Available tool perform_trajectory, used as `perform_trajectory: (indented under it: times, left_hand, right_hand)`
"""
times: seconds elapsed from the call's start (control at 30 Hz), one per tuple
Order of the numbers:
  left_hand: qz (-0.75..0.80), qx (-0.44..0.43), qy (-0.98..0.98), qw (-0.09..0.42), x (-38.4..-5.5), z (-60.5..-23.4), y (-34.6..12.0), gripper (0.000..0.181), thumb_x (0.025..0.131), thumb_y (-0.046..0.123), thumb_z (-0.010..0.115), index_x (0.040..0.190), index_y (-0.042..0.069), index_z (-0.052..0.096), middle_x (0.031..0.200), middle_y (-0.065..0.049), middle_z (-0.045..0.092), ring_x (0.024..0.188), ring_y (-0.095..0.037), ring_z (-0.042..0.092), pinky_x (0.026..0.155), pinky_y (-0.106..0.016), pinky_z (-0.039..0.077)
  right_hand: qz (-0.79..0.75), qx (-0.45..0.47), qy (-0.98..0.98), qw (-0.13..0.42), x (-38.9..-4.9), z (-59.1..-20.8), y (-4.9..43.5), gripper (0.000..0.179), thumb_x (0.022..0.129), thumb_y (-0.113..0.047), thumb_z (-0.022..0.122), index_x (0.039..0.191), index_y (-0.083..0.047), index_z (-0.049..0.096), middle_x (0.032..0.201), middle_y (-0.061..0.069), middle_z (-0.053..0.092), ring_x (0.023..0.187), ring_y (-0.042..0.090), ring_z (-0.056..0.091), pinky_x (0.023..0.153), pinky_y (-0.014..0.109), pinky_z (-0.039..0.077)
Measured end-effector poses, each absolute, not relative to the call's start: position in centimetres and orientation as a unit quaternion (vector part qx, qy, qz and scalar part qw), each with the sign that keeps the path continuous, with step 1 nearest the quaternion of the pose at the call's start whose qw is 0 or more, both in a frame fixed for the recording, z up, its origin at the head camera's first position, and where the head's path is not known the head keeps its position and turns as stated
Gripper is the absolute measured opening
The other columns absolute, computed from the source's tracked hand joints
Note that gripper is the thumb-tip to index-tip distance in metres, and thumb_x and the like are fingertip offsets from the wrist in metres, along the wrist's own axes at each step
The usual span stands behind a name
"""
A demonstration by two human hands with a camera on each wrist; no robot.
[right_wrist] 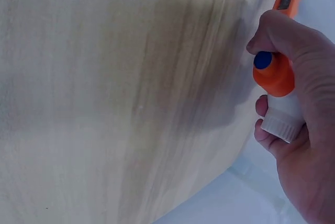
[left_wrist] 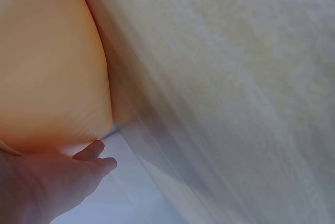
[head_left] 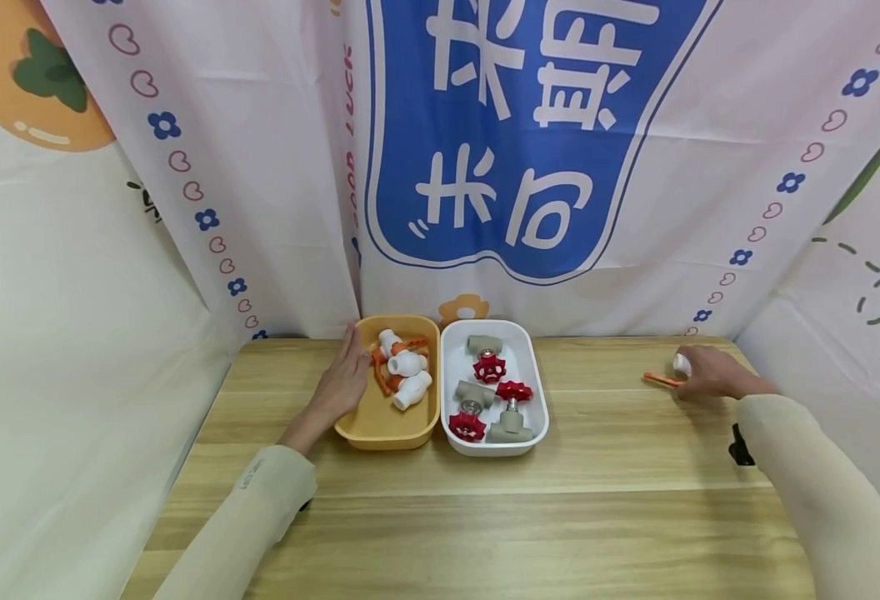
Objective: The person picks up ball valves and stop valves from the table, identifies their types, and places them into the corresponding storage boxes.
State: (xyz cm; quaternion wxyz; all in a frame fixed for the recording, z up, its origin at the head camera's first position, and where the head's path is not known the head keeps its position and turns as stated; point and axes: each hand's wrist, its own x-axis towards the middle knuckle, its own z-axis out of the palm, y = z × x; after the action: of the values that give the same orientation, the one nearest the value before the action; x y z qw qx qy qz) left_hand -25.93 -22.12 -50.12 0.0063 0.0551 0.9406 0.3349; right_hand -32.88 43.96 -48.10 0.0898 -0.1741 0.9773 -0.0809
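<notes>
My right hand holds a white plastic ball valve with an orange lever handle, over the right end of the table. In the right wrist view the thumb lies across the orange part beside a blue cap, and fingertips curl round the white body. My left hand rests straight-fingered along the left side of a yellow tray; the left wrist view shows its fingertips at the tray wall. Several similar white ball valves with orange handles lie inside that tray.
A white tray stands right beside the yellow one, holding three grey stop valves with red handwheels. Both sit at the back of the wood-grain table. Printed curtains hang behind and at both sides.
</notes>
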Motion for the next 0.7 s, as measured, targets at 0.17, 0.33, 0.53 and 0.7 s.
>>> perform_trajectory:
  times: [0.17,0.33,0.53,0.7]
  left_hand:
    - [0.334,0.055,0.941,0.006,-25.9,-50.0,-22.1,0.065,0.117,0.037,0.015,0.167,-0.001,-0.001,0.178,-0.013,-0.010,0.164,-0.032,-0.002,0.131,-0.054,0.014]
    - [0.335,0.057,0.940,0.005,-26.0,-50.0,-22.1,0.064,0.117,0.033,0.017,0.167,-0.001,-0.001,0.178,-0.013,-0.010,0.164,-0.032,-0.003,0.131,-0.054,0.013]
    - [0.333,0.057,0.941,0.009,-25.9,-49.9,-22.0,0.066,0.117,0.037,0.015,0.167,-0.001,-0.001,0.178,-0.014,-0.010,0.164,-0.032,-0.003,0.131,-0.054,0.013]
    - [0.331,0.056,0.942,0.008,-25.8,-50.0,-22.1,0.066,0.117,0.037,0.014,0.167,-0.002,-0.001,0.178,-0.014,-0.010,0.164,-0.032,-0.002,0.131,-0.054,0.013]
  right_hand:
    - [-0.087,-0.169,0.977,0.094,-32.9,-47.5,43.5,0.055,0.070,-0.023,0.092,0.107,0.006,0.063,0.088,0.011,0.065,0.076,0.026,0.056,0.066,0.043,0.051]
    - [-0.095,-0.162,0.978,0.093,-32.9,-47.0,42.8,0.056,0.073,-0.024,0.093,0.111,0.006,0.064,0.094,0.013,0.067,0.078,0.026,0.057,0.068,0.045,0.053]
    - [-0.094,-0.174,0.977,0.084,-33.0,-46.3,41.8,0.065,0.079,-0.028,0.091,0.123,0.010,0.061,0.094,0.012,0.067,0.078,0.025,0.056,0.066,0.041,0.050]
    - [-0.089,-0.182,0.976,0.080,-33.1,-45.5,40.7,0.060,0.079,-0.026,0.089,0.117,0.011,0.062,0.087,0.008,0.065,0.076,0.024,0.055,0.065,0.041,0.049]
